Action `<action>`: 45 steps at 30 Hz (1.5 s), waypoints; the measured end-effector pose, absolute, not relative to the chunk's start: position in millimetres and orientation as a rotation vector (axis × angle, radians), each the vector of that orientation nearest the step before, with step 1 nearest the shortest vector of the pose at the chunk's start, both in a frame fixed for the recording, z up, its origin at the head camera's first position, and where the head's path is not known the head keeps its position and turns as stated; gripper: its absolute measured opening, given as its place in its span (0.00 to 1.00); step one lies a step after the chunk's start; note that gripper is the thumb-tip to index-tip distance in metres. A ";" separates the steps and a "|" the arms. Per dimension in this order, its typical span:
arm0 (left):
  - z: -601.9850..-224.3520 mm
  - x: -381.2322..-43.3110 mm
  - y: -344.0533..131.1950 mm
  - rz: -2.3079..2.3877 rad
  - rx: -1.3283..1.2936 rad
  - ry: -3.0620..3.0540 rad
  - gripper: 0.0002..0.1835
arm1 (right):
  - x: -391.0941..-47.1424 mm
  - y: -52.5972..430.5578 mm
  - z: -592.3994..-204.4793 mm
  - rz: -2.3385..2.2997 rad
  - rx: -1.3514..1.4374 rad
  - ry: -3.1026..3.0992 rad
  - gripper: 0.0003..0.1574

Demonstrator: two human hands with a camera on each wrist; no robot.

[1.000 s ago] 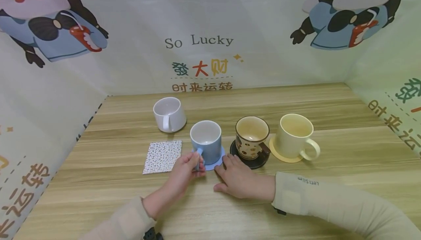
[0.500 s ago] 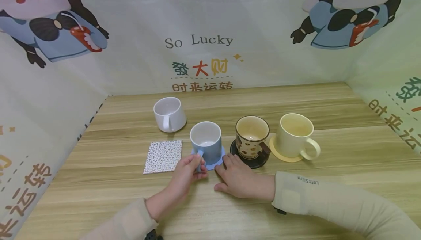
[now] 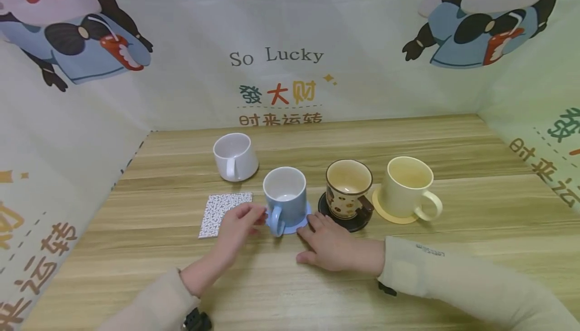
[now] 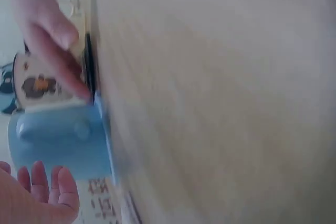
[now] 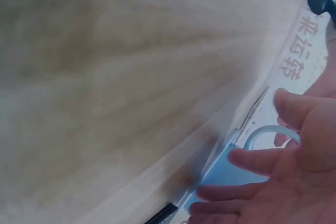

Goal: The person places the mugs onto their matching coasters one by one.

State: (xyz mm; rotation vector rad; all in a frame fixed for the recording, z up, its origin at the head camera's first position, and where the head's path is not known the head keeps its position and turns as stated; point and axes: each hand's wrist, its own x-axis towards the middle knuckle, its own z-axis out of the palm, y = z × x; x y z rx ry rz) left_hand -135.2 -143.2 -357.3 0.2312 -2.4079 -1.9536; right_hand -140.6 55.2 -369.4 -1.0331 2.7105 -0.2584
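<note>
A blue mug [image 3: 290, 205] stands upright on a round blue coaster [image 3: 308, 215], its handle turned toward me. Just left of that handle is my left hand [image 3: 237, 227], apart from it and holding nothing. In the left wrist view its fingers [image 4: 39, 182] are loosely bent in front of the mug. My right hand [image 3: 333, 245] rests with extended fingers at the right edge of the blue coaster, near the black coaster [image 3: 349, 226]. On that black one sits a patterned cream mug [image 3: 346, 197] with a brown handle. My left hand partly covers a square patterned coaster [image 3: 217, 215].
A white mug [image 3: 235, 157] stands directly on the wooden table [image 3: 290, 290] behind the square coaster. At the right, a yellow mug [image 3: 405, 190] sits on a yellow coaster [image 3: 382, 210]. Printed cloth walls [image 3: 362, 28] enclose the back and sides of the table.
My left hand has let go of the blue mug's handle and drawn back to the left, over the square coaster's edge. My right hand has stayed in place.
</note>
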 end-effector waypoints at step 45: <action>-347.1 -222.0 -204.5 -1.640 0.335 -2.635 0.21 | -120.0 -43.4 -361.6 -0.159 -1.361 2.601 0.44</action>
